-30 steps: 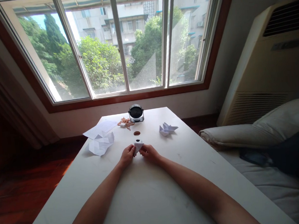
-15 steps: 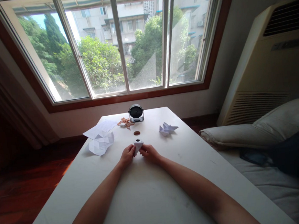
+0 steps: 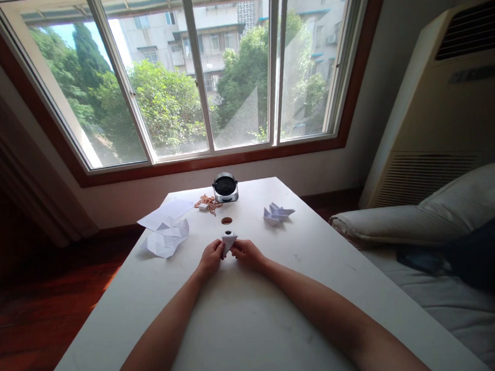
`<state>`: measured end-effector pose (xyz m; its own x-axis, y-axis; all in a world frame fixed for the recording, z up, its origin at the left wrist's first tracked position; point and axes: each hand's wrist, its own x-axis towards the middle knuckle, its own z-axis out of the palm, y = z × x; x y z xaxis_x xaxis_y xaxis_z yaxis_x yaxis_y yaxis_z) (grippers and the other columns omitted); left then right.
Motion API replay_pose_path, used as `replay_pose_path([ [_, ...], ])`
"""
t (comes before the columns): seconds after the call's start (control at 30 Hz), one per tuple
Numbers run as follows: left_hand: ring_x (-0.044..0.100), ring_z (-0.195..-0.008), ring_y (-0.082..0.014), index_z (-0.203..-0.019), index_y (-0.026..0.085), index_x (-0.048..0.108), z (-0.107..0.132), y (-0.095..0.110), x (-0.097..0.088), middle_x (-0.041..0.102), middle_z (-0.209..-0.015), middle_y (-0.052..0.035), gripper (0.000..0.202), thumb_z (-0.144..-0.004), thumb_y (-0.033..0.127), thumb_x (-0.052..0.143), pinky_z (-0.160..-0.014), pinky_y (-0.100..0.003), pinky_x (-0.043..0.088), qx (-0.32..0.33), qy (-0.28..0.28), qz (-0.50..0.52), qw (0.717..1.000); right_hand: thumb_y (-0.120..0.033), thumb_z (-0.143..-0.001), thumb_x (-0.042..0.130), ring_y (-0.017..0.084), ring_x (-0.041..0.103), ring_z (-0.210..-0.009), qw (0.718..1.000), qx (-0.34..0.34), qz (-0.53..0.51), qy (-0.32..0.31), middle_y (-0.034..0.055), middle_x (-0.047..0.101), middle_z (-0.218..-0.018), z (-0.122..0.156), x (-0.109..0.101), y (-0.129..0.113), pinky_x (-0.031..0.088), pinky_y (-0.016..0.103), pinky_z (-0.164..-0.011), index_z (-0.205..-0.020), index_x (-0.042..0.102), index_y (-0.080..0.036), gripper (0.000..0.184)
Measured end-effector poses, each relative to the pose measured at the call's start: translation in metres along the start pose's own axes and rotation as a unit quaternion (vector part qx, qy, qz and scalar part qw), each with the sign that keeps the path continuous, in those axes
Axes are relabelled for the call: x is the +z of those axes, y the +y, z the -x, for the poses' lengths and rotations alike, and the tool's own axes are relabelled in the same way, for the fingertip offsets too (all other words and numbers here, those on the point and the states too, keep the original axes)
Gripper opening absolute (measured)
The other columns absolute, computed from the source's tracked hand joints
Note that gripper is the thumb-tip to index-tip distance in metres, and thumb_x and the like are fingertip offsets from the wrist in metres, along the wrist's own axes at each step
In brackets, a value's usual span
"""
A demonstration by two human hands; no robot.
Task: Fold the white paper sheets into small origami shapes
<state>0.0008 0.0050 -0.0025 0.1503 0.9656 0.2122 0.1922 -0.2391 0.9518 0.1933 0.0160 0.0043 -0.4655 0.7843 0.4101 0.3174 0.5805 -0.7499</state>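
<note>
A small folded piece of white paper (image 3: 228, 242), roughly triangular with its point downward, is held between my two hands over the middle of the table. The fingers of my left hand (image 3: 211, 257) pinch its left side. On the other side, my right hand (image 3: 248, 254) grips its right corner, with some fingers curled out of sight. Just beyond the paper sits a small round white object with a dark centre (image 3: 228, 233), partly hidden by it. Several folded paper pieces (image 3: 277, 213) lie to the right of my hands.
Left on the white table (image 3: 237, 335) are crumpled, creased sheets (image 3: 166, 239) and a flat sheet (image 3: 176, 207). A round black device on a stand (image 3: 225, 187) stands at the far edge beside an orange-brown cord (image 3: 207, 203). Nearer is a round hole (image 3: 227, 221). A sofa (image 3: 411, 252) flanks the right side.
</note>
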Motion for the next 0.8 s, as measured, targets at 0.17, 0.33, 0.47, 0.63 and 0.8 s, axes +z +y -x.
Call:
replay_pose_path([
  [0.17,0.053,-0.055,-0.0137,-0.081,0.018,0.060,0.0007,0.0013,0.0003,0.060,-0.062,0.0006,0.037,-0.086,0.055,0.056,-0.057,-0.025,0.040,-0.006,0.000,0.005,1.000,-0.022,-0.087,0.052,0.014,0.055,-0.062,1.000,0.001,0.006,0.003,0.0007,0.065,-0.070,0.0001,0.0006,0.0013,0.042,0.023,-0.061,-0.083,0.068,-0.017,0.017],
  [0.33,0.053,-0.055,-0.0137,-0.083,0.018,0.060,0.0003,0.0004,0.0002,0.061,-0.062,0.0004,0.036,-0.087,0.053,0.056,-0.057,-0.025,0.039,-0.006,0.000,0.005,1.000,-0.024,-0.088,0.053,0.014,0.055,-0.062,1.000,0.000,0.010,0.002,0.0008,0.066,-0.070,0.0005,0.0004,0.0014,0.042,0.023,-0.062,-0.086,0.070,-0.017,0.019],
  [0.47,0.053,-0.055,-0.0133,-0.082,0.018,0.060,0.0000,0.0005,-0.0002,0.061,-0.062,0.0007,0.034,-0.087,0.051,0.055,-0.056,-0.025,0.040,-0.001,-0.008,0.004,1.000,-0.025,-0.089,0.052,0.015,0.056,-0.065,1.000,-0.002,0.004,-0.002,0.0016,0.068,-0.074,0.0001,0.0003,-0.0002,0.043,0.023,-0.064,-0.088,0.072,-0.018,0.021],
  [0.63,0.054,-0.055,-0.0136,-0.083,0.018,0.060,-0.0007,0.0001,-0.0004,0.061,-0.062,0.0009,0.033,-0.086,0.050,0.056,-0.057,-0.025,0.041,-0.001,-0.008,0.006,1.000,-0.026,-0.089,0.053,0.014,0.057,-0.065,1.000,-0.004,0.014,-0.003,0.0008,0.067,-0.073,-0.0008,0.0007,0.0009,0.043,0.023,-0.065,-0.087,0.073,-0.018,0.022],
  [0.8,0.054,-0.056,-0.0138,-0.084,0.018,0.060,-0.0015,-0.0024,-0.0014,0.061,-0.062,0.0009,0.032,-0.088,0.049,0.055,-0.057,-0.026,0.041,0.003,-0.014,0.003,1.000,-0.026,-0.089,0.053,0.014,0.056,-0.064,1.000,-0.006,0.022,-0.009,0.0002,0.067,-0.072,-0.0010,0.0007,0.0031,0.042,0.023,-0.065,-0.086,0.074,-0.019,0.022],
])
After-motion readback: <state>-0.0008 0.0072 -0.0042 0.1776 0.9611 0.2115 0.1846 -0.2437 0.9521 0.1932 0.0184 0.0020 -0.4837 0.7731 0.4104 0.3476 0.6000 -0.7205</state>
